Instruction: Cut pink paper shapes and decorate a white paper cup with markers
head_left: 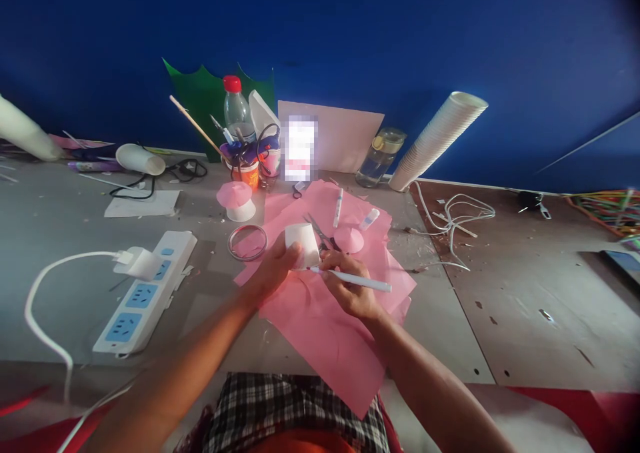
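Note:
My left hand [274, 266] is closed round a white paper cup [301, 243], held upside down over a sheet of pink paper [325, 326]. In my right hand [350, 286] I pinch a white pen [357, 279] whose tip touches the cup's lower edge. Just behind the cup lie scissors [320, 234] and a small pink paper cone [349, 239].
A white power strip [145, 293] with a plugged charger lies at the left. A tape ring [247, 241], a pink-topped cup [237, 201], a pot of tools [245, 163], a water bottle [236, 109], a glass jar [380, 156], stacked cups [437, 136] and white cables [453, 219] surround the paper.

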{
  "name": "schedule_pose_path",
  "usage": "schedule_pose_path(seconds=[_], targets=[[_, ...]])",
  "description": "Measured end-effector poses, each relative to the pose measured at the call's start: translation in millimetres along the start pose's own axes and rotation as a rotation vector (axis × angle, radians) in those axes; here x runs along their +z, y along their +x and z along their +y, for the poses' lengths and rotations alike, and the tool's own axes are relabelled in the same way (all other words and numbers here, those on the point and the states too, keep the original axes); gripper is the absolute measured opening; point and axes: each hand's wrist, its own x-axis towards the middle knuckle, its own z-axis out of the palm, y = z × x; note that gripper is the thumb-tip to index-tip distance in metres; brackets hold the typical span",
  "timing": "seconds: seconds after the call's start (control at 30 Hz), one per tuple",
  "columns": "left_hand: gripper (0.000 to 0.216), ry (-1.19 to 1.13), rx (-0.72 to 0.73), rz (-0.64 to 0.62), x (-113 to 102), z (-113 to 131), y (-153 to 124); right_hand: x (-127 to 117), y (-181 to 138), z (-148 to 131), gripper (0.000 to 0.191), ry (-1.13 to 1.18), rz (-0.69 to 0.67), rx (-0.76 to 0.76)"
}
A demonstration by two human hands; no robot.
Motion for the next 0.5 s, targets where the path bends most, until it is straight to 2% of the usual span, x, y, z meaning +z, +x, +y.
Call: schedule_pose_path(seconds=[0.13, 0.37, 0.5], targets=[[0.035, 0.126, 0.057, -0.001, 1, 4, -2, 1, 0, -1, 0.007, -0.035, 0.020, -0.005], [0.046, 0.102, 0.020, 0.004, -3, -4, 2, -1, -2, -2, 0.006, 0.148, 0.131, 0.115], [0.045, 0.106, 0.019, -0.012, -4, -8, 5, -3, -1, -3, 0.008, 0.188, 0.139, 0.171]])
